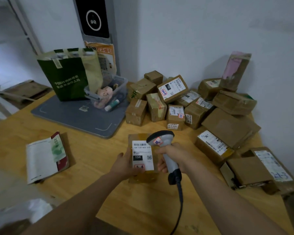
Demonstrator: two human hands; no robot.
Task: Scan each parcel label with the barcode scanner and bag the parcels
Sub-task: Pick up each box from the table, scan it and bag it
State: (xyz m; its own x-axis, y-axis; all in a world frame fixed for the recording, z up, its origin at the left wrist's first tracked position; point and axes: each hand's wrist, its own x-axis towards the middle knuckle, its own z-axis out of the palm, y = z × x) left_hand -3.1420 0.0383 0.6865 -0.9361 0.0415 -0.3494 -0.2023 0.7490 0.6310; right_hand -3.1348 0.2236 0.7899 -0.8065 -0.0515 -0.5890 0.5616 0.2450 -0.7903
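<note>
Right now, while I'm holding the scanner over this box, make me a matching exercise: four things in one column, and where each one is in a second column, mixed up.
Things
1. barcode scanner
2. labelled parcel
3. green bag
4. flat white packet

Places
A. stands on the grey mat at the back
B. gripped by the right hand
C. lies by itself on the table, left side
D. held by the left hand

Pairs: 1-B, 2-D, 3-A, 4-C
</note>
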